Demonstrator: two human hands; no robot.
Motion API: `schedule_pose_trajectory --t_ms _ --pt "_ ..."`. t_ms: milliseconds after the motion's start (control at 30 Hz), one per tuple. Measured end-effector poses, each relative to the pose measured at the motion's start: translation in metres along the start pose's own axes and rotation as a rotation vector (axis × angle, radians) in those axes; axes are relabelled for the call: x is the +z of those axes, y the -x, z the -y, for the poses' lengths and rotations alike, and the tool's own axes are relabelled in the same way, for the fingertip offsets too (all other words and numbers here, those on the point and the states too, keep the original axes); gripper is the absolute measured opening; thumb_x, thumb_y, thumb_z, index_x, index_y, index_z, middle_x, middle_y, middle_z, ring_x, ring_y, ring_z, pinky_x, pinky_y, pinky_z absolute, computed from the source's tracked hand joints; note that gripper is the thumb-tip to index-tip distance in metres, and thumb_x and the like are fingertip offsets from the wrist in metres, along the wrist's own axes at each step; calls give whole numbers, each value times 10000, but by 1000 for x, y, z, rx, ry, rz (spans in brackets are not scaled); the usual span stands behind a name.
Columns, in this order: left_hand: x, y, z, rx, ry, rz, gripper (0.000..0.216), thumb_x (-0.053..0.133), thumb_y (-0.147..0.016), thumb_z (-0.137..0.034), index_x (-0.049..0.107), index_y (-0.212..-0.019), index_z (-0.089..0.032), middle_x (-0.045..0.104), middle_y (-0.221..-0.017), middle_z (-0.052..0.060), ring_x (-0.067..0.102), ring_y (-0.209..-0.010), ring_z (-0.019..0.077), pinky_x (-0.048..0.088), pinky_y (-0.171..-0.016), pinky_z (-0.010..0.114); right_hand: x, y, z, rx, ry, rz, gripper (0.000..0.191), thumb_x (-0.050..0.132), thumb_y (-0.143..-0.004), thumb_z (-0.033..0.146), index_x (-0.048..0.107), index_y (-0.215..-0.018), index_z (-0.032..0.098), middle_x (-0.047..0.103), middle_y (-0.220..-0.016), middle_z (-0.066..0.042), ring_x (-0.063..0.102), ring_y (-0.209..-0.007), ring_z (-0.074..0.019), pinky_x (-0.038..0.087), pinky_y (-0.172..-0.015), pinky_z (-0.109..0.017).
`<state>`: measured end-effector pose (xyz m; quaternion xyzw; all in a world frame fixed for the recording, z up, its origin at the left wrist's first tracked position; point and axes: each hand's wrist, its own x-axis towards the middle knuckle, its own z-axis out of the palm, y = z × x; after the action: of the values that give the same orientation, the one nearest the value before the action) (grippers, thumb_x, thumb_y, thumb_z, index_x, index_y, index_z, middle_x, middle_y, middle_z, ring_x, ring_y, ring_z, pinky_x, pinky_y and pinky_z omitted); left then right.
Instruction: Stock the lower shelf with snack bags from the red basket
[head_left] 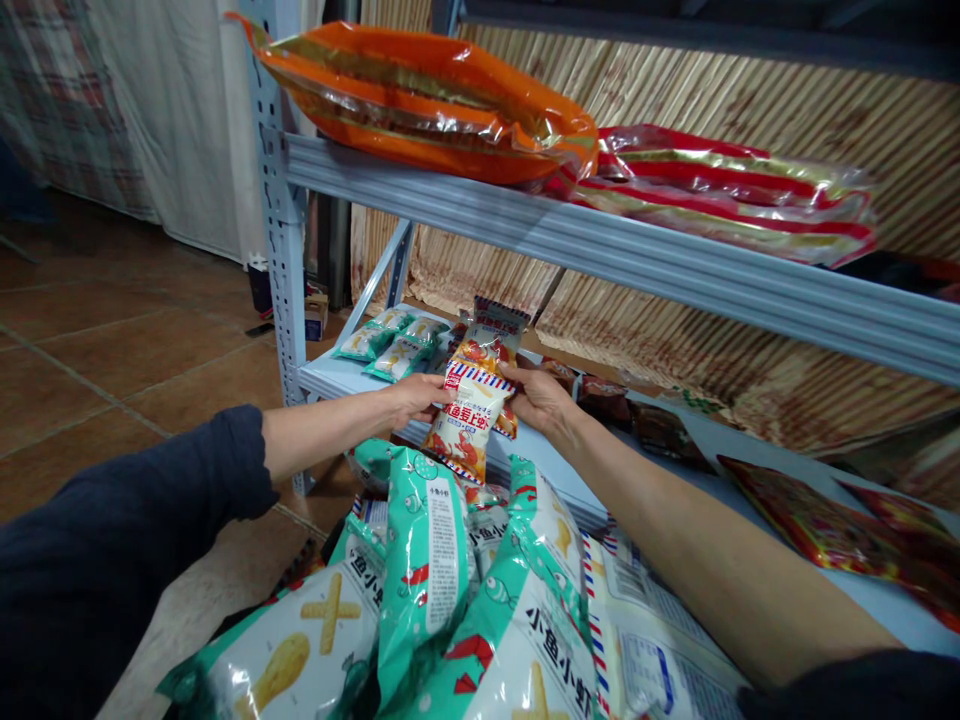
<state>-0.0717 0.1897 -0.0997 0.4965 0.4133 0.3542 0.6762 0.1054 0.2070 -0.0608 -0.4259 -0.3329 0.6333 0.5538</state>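
Note:
My left hand and my right hand both grip a small orange and white snack packet, one on each side, held upright just over the front of the lower shelf. A second similar packet stands right behind it, partly hidden. Two small green packets lie flat on the shelf's left end, beyond my hands.
Below my arms sits a heap of large green and white snack bags. The upper shelf carries an orange bag and red bags. Dark and red packets lie along the lower shelf to the right. Tiled floor spreads left.

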Motion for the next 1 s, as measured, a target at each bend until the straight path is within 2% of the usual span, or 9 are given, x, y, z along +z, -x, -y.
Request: schedule_pose_trajectory --t_ms 167,300,400,467,533,633,800,900,1000 --pt "3 -2 0 55 -44 -21 208 603 -695 -194 606 -899 -155 644 -930 57 585 -794 161 434 -752 315 0 -8 0 29 -15 -72 177 447 -757 -9 568 -792 115 659 -698 -56 629 -636 -155 550 -656 -323" --pt "7 -6 -1 309 -292 -227 395 583 -664 -117 524 -1054 -135 606 -1019 91 555 -924 197 419 -831 325 0 -19 -2 14 -39 -131 170 461 -744 -26 552 -763 117 643 -665 -41 618 -594 -145 549 -608 -305" --pt "9 -5 -4 528 -515 -336 561 554 -673 -109 426 -1217 -162 487 -1218 104 431 -1131 225 315 -967 345 2 -24 -3 -21 -52 -168 184 461 -734 -34 547 -743 129 622 -614 -16 605 -562 -135 548 -593 -293" --pt "10 -3 -9 610 -621 -375 594 540 -687 -125 397 -1260 -185 381 -1319 93 313 -1232 237 225 -1027 349 6 -25 -3 -37 -57 -158 190 462 -730 -33 547 -745 136 618 -610 -7 604 -572 -134 547 -601 -290" --pt "11 -1 -13 606 -691 -373 553 545 -700 -166 432 -1240 -197 335 -1347 81 247 -1269 251 177 -1046 349 12 -23 -3 -41 -47 -139 189 463 -726 -33 547 -746 135 621 -620 -9 603 -587 -131 544 -619 -284" --pt "11 -4 -16 553 -737 -289 494 563 -723 -322 487 -1190 -179 376 -1301 100 287 -1242 267 194 -1032 348 24 -15 -3 -38 -30 -133 164 462 -740 -12 545 -730 129 623 -632 -22 597 -596 -122 533 -650 -266" --pt "11 -11 -17 503 -700 -245 738 624 -615 -541 446 -1213 -147 417 -1256 144 333 -1198 303 226 -1001 366 40 6 3 -23 -53 -27 112 456 -802 149 557 -751 152 627 -666 -26 591 -621 -134 525 -683 -289" --pt "15 -8 -20 433 -656 -260 755 661 -565 -544 480 -1164 -121 453 -1219 167 381 -1149 326 283 -954 378 44 16 5 28 -29 26 184 421 -828 302 555 -833 176 612 -683 -37 593 -649 -166 522 -667 -339" --pt "20 -4 -21 429 -540 -206 583 665 -601 -455 533 -1069 -134 547 -1107 135 487 -1027 284 363 -863 341 45 18 5 57 -24 89 255 373 -838 380 537 -895 193 599 -715 -52 590 -683 -183 516 -654 -355"
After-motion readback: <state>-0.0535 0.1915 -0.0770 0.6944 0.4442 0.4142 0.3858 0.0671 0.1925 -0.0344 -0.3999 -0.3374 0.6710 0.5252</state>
